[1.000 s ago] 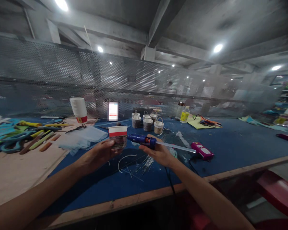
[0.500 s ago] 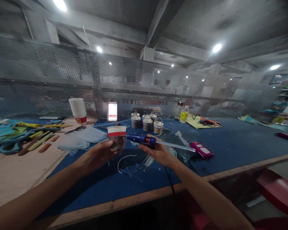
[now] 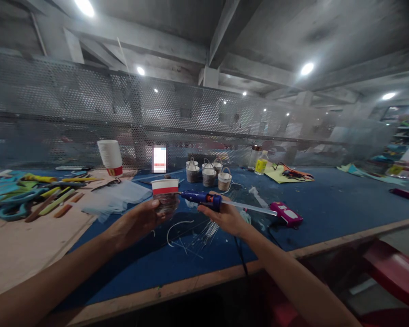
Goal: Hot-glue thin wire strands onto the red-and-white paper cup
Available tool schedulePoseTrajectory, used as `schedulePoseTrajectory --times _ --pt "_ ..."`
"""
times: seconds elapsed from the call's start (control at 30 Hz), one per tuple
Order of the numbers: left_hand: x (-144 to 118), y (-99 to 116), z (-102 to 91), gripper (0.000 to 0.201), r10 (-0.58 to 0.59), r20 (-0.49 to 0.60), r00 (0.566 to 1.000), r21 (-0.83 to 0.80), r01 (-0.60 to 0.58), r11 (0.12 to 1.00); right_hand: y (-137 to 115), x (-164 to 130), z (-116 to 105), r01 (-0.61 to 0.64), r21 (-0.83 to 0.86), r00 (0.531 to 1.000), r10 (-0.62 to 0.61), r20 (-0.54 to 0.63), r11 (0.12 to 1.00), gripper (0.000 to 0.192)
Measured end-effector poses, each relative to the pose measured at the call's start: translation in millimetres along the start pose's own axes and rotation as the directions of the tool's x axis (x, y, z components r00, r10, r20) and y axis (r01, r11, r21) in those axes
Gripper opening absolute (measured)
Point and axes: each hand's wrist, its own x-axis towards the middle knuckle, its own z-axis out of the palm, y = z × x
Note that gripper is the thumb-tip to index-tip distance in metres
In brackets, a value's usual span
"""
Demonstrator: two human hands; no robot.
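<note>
My left hand (image 3: 145,218) is closed around a paper cup (image 3: 165,187) with a white rim and red band; brown cord-like wrapping covers its lower part. In my right hand (image 3: 226,215) is a blue hot glue gun (image 3: 199,197), its nozzle pointing left at the cup's side, near the upper edge of the wrapping. Whether the tip touches the cup, I cannot tell. A long clear glue stick (image 3: 250,207) sticks out of the gun's back. Below both hands, thin wires (image 3: 209,234) and a curved white strip (image 3: 169,234) lie on the blue table surface (image 3: 129,272).
Several small wrapped baskets with handles (image 3: 209,175) stand behind the hands. Stacked paper cups (image 3: 109,156) stand at left, near scissors (image 3: 15,204) and sheer fabric (image 3: 119,195). A magenta device (image 3: 287,213), a yellow-labelled bottle (image 3: 261,162) and coloured paper (image 3: 276,173) are at right.
Almost nothing differs. The cup and the glue gun stay in the hands, with the nozzle still at the cup's side; the whole view has shifted very slightly.
</note>
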Motion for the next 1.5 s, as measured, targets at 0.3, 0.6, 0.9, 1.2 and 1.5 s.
schedulePoseTrajectory --times 0.3,0.6,0.9,1.2,1.5 --pt "-1.5 0.7 0.2 0.038 -0.026 -0.006 1.0 0.006 0.026 1.0 -0.1 0.8 2.2 0.024 0.026 1.0 -0.024 -0.006 0.999 0.04" --pt "-1.6 0.7 0.3 0.043 -0.022 -0.028 0.999 -0.027 0.022 0.999 -6.7 -0.3 2.2 0.042 -0.011 0.999 -0.042 -0.02 0.999 0.036" --pt "-2.9 3.1 3.4 0.041 -0.009 0.009 1.0 -0.043 0.009 0.999 -10.5 -1.7 3.4 0.017 -0.005 1.0 -0.017 -0.026 1.0 0.039" --pt "-2.9 2.4 3.8 0.037 -0.031 -0.021 0.999 -0.009 0.03 0.999 -3.1 -0.9 4.5 0.024 -0.025 0.998 -0.025 -0.054 0.999 0.041" --pt "0.1 -1.4 1.5 0.033 -0.018 0.014 1.0 0.057 0.017 0.998 7.6 -1.4 3.3 0.015 -0.071 0.999 -0.018 -0.041 0.997 0.04"
